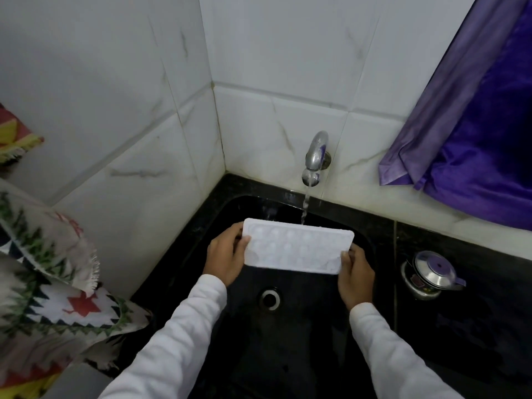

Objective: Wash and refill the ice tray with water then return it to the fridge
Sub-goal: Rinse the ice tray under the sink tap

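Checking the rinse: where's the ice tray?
Centre of the head view: the ice tray, held by the left hand and right hand at its ends, is over the sink, just below the running tap.

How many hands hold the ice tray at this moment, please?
2. The left hand grips the left end of the ice tray; the right hand grips its right end, above the sink. Neither is hidden.

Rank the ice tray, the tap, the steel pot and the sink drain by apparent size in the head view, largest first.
1. ice tray, though it is held up nearer the camera than the rest
2. steel pot
3. tap
4. sink drain, plainly the smallest
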`<state>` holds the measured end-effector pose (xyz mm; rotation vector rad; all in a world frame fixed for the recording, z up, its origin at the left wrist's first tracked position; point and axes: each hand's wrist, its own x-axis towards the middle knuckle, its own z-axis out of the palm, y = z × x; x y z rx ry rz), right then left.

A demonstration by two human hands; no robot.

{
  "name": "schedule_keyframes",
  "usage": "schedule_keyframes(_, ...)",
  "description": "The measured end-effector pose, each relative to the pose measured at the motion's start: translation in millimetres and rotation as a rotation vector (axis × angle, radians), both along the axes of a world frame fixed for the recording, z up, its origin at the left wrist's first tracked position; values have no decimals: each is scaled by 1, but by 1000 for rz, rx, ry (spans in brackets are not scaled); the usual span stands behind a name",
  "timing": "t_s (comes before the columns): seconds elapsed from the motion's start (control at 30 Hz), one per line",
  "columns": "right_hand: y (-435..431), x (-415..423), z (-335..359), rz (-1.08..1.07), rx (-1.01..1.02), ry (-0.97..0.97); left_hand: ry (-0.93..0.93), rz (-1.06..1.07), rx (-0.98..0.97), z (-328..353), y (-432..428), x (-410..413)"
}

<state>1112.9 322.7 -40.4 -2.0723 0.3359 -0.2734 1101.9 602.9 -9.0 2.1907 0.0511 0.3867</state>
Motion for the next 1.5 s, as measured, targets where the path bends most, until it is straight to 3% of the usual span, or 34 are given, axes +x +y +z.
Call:
schedule_keyframes(0.17, -1, 10, 0, -169, 143, 28, 202, -50, -306, -2, -23, 8)
schedule_keyframes(0.33, -11, 31, 16, -177, 142, -3, 350, 50, -672, 5, -46, 26)
schedule_keyframes(0.4, -14, 41, 23, -123, 33, -28, 352, 83, -734, 9, -53, 34)
schedule_keyframes(0.63, 4, 70, 44, 307, -438, -230, 340, 127, -700, 7, -64, 60)
schedule_keyframes(0.8, 18, 87, 43, 551, -578, -248, 333, 159, -709, 7, -62, 64)
schedule_keyframes(1.1, 21, 96, 49, 637, -750, -178, 331, 181, -689, 9, -58, 63)
schedule_keyframes(1.5, 20, 90, 53, 606, -781, -167, 327, 172, -701, 13, -64, 62)
